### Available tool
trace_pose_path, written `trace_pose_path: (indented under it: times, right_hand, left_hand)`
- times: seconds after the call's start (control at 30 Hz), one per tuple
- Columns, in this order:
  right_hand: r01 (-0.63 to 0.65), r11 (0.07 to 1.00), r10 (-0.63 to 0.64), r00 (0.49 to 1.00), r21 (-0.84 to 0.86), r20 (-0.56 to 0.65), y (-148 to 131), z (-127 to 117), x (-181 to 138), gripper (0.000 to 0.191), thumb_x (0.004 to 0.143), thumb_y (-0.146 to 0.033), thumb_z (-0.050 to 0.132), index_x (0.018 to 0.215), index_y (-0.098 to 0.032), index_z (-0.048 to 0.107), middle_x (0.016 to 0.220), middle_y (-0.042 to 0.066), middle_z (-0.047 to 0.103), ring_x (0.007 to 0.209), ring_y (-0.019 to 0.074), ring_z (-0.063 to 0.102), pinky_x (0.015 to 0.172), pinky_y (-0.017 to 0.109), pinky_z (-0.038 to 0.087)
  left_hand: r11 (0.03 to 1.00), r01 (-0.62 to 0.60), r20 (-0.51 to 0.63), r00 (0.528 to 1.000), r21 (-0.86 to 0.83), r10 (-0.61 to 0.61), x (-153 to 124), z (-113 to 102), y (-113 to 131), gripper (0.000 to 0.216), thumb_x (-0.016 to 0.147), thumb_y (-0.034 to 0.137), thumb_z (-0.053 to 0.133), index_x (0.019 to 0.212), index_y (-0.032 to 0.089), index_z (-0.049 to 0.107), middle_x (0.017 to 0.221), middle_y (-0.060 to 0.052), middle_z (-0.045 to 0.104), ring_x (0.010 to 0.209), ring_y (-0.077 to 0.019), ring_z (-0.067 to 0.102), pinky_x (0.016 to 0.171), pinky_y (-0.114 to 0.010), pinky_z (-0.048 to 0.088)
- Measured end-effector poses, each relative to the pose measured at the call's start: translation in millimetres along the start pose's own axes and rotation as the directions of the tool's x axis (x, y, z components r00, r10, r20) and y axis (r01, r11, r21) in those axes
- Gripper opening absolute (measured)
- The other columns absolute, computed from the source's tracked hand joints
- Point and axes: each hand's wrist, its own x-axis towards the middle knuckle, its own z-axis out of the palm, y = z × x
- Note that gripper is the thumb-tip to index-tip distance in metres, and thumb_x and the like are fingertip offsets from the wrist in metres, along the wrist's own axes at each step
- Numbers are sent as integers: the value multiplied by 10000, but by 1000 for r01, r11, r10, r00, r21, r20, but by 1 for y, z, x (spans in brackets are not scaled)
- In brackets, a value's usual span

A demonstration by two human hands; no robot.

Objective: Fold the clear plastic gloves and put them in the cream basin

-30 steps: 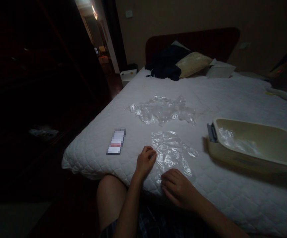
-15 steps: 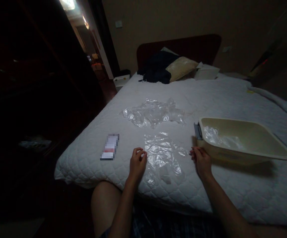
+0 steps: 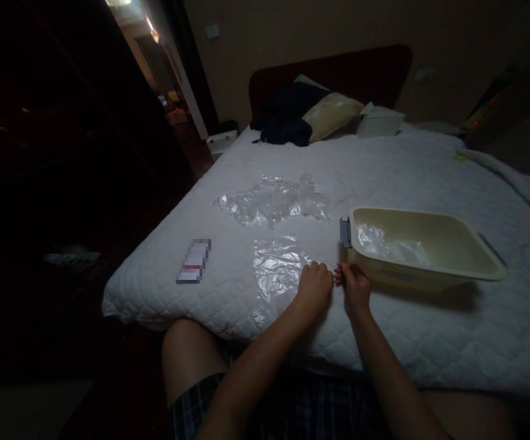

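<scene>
While both forearms angle in over the bed (image 3: 430,342), the left hand (image 3: 315,287) and right hand (image 3: 354,287) meet knuckle to knuckle, fingers curled, pinching the near right edge of the flat plastic sheet (image 3: 276,269), its long axis running away from the person, just beside the beige tub (image 3: 430,278).

Just right of the grip sits a beige tub (image 3: 448,241) with clear plastic inside; beyond it a crumpled plastic heap (image 3: 271,201); far to the left a small card (image 3: 194,261); pillows (image 3: 331,115) and dark clothes (image 3: 285,119) lie well beyond
</scene>
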Motion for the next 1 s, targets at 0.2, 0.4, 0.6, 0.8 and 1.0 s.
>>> trace_pose_path:
  times: [0.2, 0.4, 0.6, 0.8, 1.0]
  right_hand:
    - [-3, 1000, 3, 1000, 27, 2, -1, -2, -1, 222, 654, -359, 634, 736, -153, 619, 605, -4, 580, 470, 74, 486, 413, 186, 375]
    - [-15, 1000, 15, 1000, 10, 13, -2, -1, 0, 240, 650, -379, 637, 723, -151, 621, 590, -5, 580, 466, 75, 486, 406, 188, 369]
    - [-16, 999, 17, 1000, -32, 19, -1, 0, -1, 236, 661, -386, 622, 739, -163, 616, 609, -3, 586, 473, 77, 487, 420, 194, 375]
    - [-25, 998, 28, 999, -65, 34, -1, 2, 0, 222, 669, -373, 616, 734, -161, 609, 627, 1, 575, 489, 76, 483, 421, 189, 371]
    - [1, 993, 6, 998, -114, 57, 0, 2, -2, 219, 679, -376, 605, 743, -167, 604, 615, -8, 564, 501, 79, 487, 444, 194, 388]
  left_hand:
    - [995, 88, 6, 996, 51, -89, 11, 8, 12, 156, 797, 131, 447, 838, 112, 596, 840, -105, 568, 850, -227, 501, 729, -352, 373]
    - [994, 105, -52, 993, -9, -105, 9, 3, 4, 125, 783, 156, 464, 829, 136, 579, 823, -82, 589, 805, -213, 519, 715, -332, 369]
    - [936, 297, -140, 935, -190, -325, 1, -10, -19, 185, 812, 232, 418, 781, 166, 588, 786, -70, 598, 762, -184, 536, 684, -286, 364]
    - [769, 511, -162, 783, -383, -601, -15, -19, -57, 202, 804, 253, 406, 767, 180, 591, 795, -41, 616, 754, -158, 545, 661, -251, 351]
    - [696, 544, -128, 737, -469, -663, -24, -6, -74, 215, 801, 262, 396, 754, 181, 590, 767, -31, 621, 709, -139, 548, 621, -228, 344]
